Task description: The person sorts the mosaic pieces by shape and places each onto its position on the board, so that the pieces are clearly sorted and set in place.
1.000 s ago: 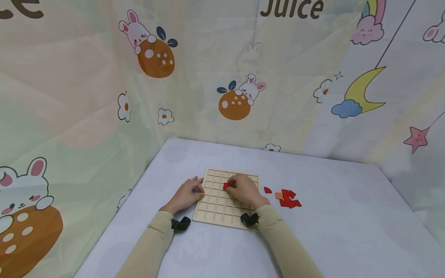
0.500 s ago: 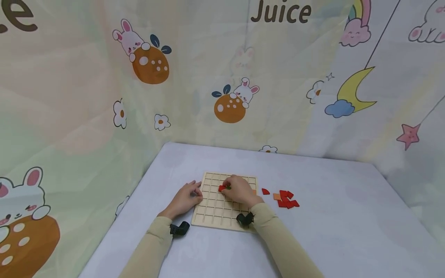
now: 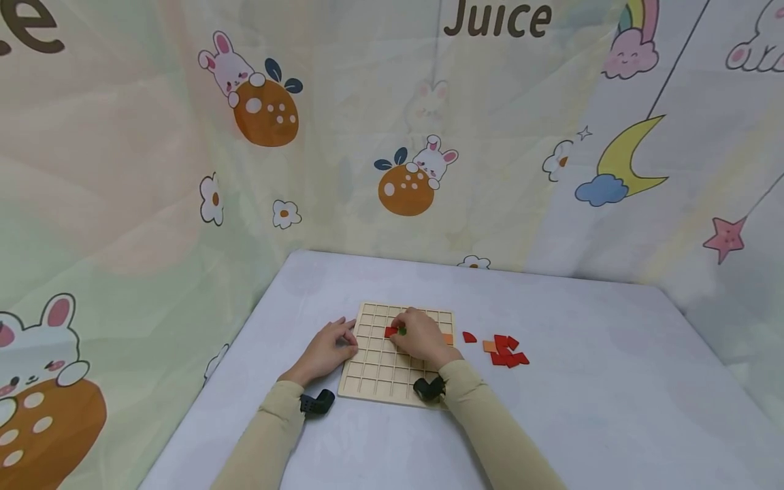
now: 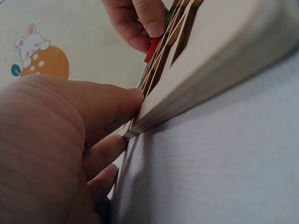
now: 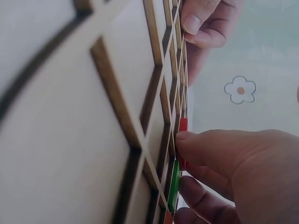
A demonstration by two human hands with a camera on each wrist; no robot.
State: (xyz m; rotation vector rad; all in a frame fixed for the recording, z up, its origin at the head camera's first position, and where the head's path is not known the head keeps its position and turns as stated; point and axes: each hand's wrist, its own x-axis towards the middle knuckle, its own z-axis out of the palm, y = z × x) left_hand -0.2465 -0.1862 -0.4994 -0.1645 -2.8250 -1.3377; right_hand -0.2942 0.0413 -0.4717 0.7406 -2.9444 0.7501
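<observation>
While the board (image 3: 380,381) is held at its left edge by the left hand (image 3: 324,350), the red piece (image 3: 390,332), pinched by the right hand (image 3: 422,335) on the far part, should be pressed gently flat, the green piece (image 5: 174,186) beside it not bumped.

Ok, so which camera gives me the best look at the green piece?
The right wrist view: there the green piece shows largest, as a strip next to the red piece. The head view shows only a small green patch at the right hand; the left wrist view shows just a sliver beside that hand.
</observation>
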